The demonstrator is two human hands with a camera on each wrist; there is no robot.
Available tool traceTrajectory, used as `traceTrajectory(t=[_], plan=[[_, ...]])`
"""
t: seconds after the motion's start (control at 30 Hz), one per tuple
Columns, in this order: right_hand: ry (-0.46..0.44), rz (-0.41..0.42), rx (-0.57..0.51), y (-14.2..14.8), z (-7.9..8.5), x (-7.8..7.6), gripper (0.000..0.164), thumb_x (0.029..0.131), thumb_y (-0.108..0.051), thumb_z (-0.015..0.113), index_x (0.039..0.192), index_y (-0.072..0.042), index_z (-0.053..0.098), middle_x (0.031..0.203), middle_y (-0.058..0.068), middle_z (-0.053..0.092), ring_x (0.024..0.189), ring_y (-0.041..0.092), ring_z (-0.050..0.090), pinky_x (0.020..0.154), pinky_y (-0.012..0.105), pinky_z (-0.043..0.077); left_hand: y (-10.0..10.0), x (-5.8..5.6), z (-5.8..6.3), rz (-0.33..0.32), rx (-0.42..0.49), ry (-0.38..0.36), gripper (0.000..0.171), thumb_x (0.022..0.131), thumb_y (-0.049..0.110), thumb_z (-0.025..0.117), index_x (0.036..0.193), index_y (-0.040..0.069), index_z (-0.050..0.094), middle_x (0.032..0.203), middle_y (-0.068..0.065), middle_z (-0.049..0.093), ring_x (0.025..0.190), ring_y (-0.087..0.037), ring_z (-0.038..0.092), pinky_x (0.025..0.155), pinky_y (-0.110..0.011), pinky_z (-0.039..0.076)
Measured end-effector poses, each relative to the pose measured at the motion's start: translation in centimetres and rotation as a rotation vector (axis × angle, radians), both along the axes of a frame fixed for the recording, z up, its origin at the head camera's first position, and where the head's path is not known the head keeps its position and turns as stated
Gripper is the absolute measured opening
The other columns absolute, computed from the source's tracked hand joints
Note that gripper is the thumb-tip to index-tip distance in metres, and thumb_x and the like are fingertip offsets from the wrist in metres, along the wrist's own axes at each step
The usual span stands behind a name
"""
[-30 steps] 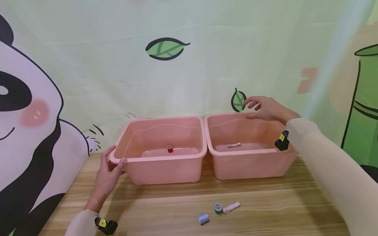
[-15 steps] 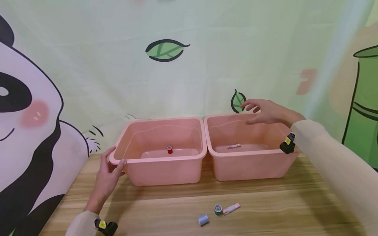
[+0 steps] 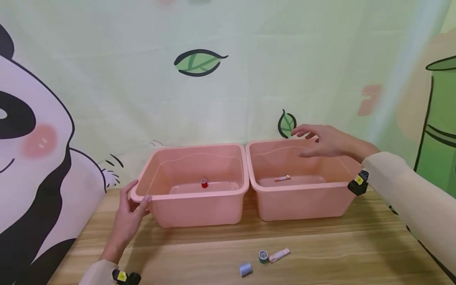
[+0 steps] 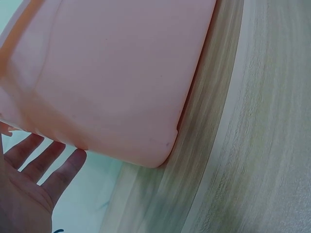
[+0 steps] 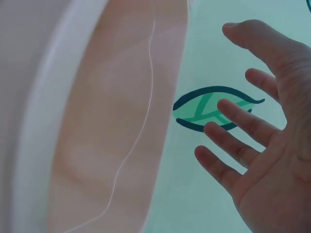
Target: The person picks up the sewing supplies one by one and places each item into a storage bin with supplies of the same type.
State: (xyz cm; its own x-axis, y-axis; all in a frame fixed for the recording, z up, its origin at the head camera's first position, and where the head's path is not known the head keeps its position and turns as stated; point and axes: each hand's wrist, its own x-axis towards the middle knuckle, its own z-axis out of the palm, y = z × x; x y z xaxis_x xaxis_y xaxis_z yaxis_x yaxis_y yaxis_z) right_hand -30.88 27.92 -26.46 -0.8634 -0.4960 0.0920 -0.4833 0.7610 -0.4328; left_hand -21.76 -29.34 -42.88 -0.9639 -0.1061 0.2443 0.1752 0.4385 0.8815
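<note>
Pink is what the left hand (image 3: 129,217) grips: thumb and fingers hold the left tub (image 3: 199,194) by its corner, left of the frame's middle. The right hand (image 3: 329,141) has spread fingers, holding nothing, near the right tub (image 3: 303,186), right of middle. Both tubs look smooth, with round corners. A red spool (image 3: 204,183) sits inside the left one.

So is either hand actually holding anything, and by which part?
The left hand holds the left pink bin by the rim at its near left corner. The right hand holds nothing; it is near the right pink bin.
</note>
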Motion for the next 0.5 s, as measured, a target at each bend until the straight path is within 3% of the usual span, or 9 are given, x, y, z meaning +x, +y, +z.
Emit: traceTrajectory(t=[0.3,0.5], plan=[[0.007,0.023,-0.036,0.3,-0.3,1.2,0.064,0.089,-0.041,0.08,0.145,-0.024,0.053,0.14,0.009,0.059,0.125,0.037,0.058,0.108,0.06,0.044,0.0,0.2,-0.2,0.003,-0.001,0.021,0.07,0.105,0.037,0.059,0.161,0.028,0.018,0.158,-0.021,0.04,0.109,0.003,0.056,0.083,-0.029,0.062],[-0.02,0.022,-0.051,0.1,-0.6,1.7,0.064,0.089,-0.044,0.079,0.145,-0.028,0.052,0.141,0.006,0.059,0.126,0.035,0.057,0.108,0.062,0.044,0.0,0.2,-0.1,0.002,0.006,0.018,0.07,0.105,0.037,0.059,0.161,0.029,0.017,0.158,-0.021,0.04,0.111,0.001,0.057,0.083,-0.029,0.061]])
